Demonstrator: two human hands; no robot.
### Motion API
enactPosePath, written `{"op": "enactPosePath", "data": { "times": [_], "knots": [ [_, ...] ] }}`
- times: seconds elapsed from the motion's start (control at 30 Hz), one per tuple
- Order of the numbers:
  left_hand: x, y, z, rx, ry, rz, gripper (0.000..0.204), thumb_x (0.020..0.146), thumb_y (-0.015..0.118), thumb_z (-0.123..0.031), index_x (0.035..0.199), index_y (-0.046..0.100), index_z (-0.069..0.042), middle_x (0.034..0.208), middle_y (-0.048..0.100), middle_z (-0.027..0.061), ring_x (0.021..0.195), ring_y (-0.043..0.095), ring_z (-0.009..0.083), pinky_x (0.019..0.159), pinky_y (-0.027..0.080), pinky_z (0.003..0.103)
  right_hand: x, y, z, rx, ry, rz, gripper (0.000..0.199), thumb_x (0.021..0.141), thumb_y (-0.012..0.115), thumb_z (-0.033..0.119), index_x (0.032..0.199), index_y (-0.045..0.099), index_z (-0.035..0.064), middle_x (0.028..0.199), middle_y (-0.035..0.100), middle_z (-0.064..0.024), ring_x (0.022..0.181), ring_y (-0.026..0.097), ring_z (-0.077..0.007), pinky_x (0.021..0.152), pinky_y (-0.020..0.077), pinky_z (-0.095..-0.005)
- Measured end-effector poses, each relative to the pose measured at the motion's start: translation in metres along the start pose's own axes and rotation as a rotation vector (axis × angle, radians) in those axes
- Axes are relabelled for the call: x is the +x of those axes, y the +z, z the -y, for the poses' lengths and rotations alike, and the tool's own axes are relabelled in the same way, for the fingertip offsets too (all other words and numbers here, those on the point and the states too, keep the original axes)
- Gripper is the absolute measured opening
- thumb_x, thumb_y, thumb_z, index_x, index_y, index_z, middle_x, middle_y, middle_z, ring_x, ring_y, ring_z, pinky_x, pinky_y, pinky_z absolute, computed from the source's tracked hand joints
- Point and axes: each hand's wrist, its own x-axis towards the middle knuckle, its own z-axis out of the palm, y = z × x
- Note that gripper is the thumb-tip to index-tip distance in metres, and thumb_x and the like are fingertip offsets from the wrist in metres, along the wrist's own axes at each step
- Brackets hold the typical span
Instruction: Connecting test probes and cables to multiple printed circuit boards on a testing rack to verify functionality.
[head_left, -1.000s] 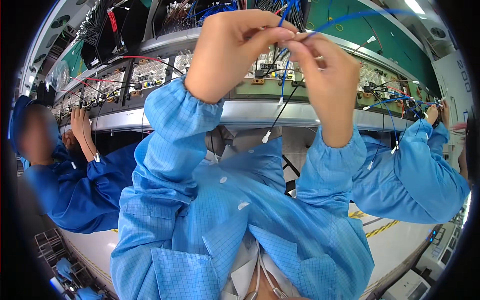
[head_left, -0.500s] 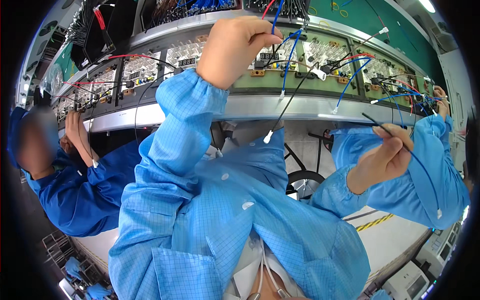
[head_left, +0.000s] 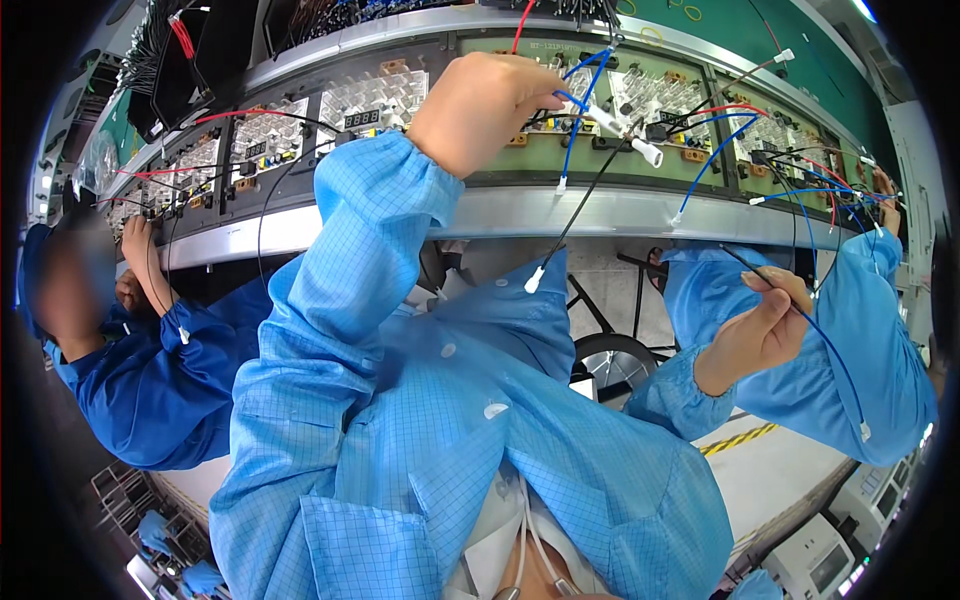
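Blue wire (head_left: pixel 575 95) pinched in left hand (head_left: pixel 480 105); right hand (head_left: pixel 760 330) grip clenched on black wire (head_left: pixel 800 305).

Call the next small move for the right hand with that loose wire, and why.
Probably bring the right hand back up toward the panel. It pinches a thin dark and blue wire low and apart from the board, its white-tipped end hanging free, while the left hand is raised at the panel's wiring, holding blue leads there.

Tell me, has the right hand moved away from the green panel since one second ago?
Yes. The right hand dropped from beside the left hand at the green panel to below its metal ledge, holding a wire.
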Motion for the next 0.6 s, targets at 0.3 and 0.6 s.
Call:
{"op": "enactPosePath", "data": {
  "times": [0.3, 0.6],
  "knots": [
    [0.0022, -0.0001, 0.0025, 0.023, 0.03, 0.034, 0.021, 0.08, 0.056, 0.004, 0.093, 0.069, -0.006, 0.087, 0.069, 0.0102, 0.073, 0.067, 0.0271, 0.064, 0.055, 0.033, -0.006, 0.0027, -0.0084, 0.0, 0.035, 0.032, 0.032, 0.094, 0.058, 0.028, 0.089, 0.058, -0.0037, 0.071, 0.06, -0.0104, 0.067, 0.054, -0.0165, 0.062, 0.0419, -0.0264],
    [0.0029, 0.0037, 0.005, 0.026, 0.05, 0.052, 0.017, 0.078, 0.062, 0.001, 0.093, 0.069, -0.006, 0.085, 0.068, 0.012, 0.071, 0.065, 0.0299, 0.063, 0.053, 0.035, -0.0021, 0.0044, -0.01, -0.002, 0.007, 0.017, 0.029, 0.095, 0.057, 0.024, 0.088, 0.057, -0.0039, 0.075, 0.061, -0.0094, 0.067, 0.055, -0.0153, 0.063, 0.0422, -0.0249]
  ]
}}
